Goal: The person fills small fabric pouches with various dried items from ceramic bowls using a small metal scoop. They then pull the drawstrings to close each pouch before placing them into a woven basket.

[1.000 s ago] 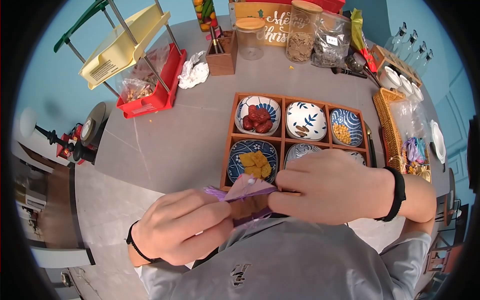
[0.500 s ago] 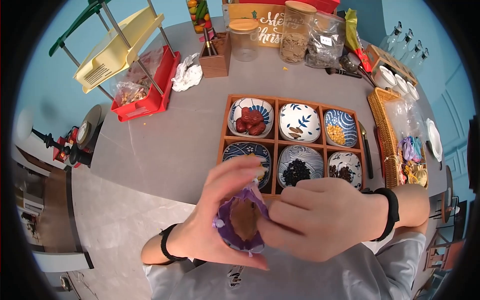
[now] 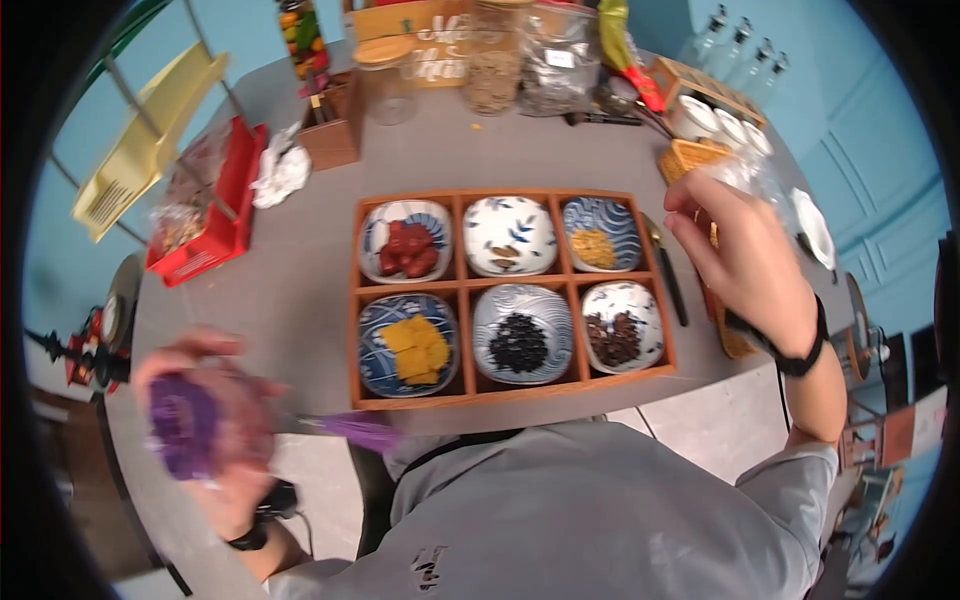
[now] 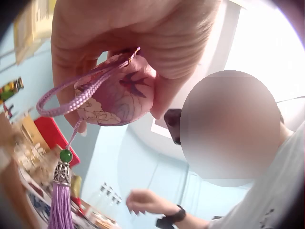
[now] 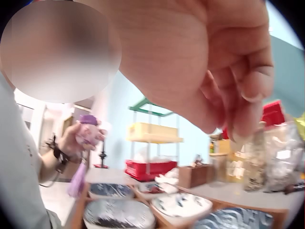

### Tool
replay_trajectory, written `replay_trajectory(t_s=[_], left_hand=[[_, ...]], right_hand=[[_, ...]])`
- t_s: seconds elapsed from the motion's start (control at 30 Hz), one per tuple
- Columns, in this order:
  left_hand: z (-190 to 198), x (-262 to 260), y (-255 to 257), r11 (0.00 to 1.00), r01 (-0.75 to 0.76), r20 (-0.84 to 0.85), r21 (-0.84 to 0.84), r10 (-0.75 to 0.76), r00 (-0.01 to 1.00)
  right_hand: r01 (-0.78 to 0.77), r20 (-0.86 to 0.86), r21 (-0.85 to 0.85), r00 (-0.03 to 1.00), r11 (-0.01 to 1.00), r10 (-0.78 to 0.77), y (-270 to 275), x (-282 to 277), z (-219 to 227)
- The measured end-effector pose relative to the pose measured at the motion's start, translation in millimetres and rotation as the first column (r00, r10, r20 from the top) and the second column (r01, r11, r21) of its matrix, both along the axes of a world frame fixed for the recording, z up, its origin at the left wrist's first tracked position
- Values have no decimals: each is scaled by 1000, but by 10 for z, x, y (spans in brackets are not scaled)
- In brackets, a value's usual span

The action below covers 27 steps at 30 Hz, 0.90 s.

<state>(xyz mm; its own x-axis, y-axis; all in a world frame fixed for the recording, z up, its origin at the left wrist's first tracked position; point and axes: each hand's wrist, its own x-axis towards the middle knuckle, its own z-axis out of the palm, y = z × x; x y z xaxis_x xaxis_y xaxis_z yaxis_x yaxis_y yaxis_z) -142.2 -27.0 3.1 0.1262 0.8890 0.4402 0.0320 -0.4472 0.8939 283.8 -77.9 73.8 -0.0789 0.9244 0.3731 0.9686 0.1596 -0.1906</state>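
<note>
At the left, my left hand (image 3: 222, 400) holds a small fabric sachet (image 4: 114, 95), pink and lilac with a swallow print and a purple gathered top. From it hang a braided loop, a green bead (image 4: 66, 155) and a purple tassel (image 4: 61, 205). My right hand (image 3: 745, 255) is raised over the wicker basket (image 3: 690, 158) at the right, its fingers loosely bent with nothing between them. Between the hands lies a wooden compartment box (image 3: 515, 397). Its bowls hold red dates (image 3: 406, 248), yellow pieces (image 3: 415, 348), black grains (image 3: 518, 342) and dark brown bits (image 3: 613, 337), among others.
A long dark-handled tool (image 3: 668, 272) lies between box and basket. At the left stands a tiered rack with a red tray (image 3: 240, 200), beside crumpled white tissue (image 3: 282, 172). Glass jars (image 3: 388, 85), a wooden holder (image 3: 330, 135) and a bag of dried material (image 3: 556, 60) line the back.
The hands have parted: the left has carried the sachet out to the left, while the right has let go and moved up and right to the basket. The head view has shifted.
</note>
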Motion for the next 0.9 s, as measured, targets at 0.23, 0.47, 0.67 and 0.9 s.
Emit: replay_trajectory(t_s=[0.23, 0.47, 0.67, 0.9], left_hand=[[-43, -241, 521, 995, -78, -311, 67, 95, 946], [-214, 61, 801, 996, 42, -473, -79, -75, 878], [-149, 256, 870, 996, 74, -600, -58, -94, 794], [-160, 348, 988, 986, 136, -626, -97, -166, 762]], right_hand=[[386, 264, -442, 919, 810, -294, -114, 748, -737], [297, 228, -558, 953, 775, -201, -119, 909, -981], [387, 94, -302, 922, 871, -376, -83, 1165, -544], [-73, -163, -170, 986, 983, 45, 404, 110, -124]])
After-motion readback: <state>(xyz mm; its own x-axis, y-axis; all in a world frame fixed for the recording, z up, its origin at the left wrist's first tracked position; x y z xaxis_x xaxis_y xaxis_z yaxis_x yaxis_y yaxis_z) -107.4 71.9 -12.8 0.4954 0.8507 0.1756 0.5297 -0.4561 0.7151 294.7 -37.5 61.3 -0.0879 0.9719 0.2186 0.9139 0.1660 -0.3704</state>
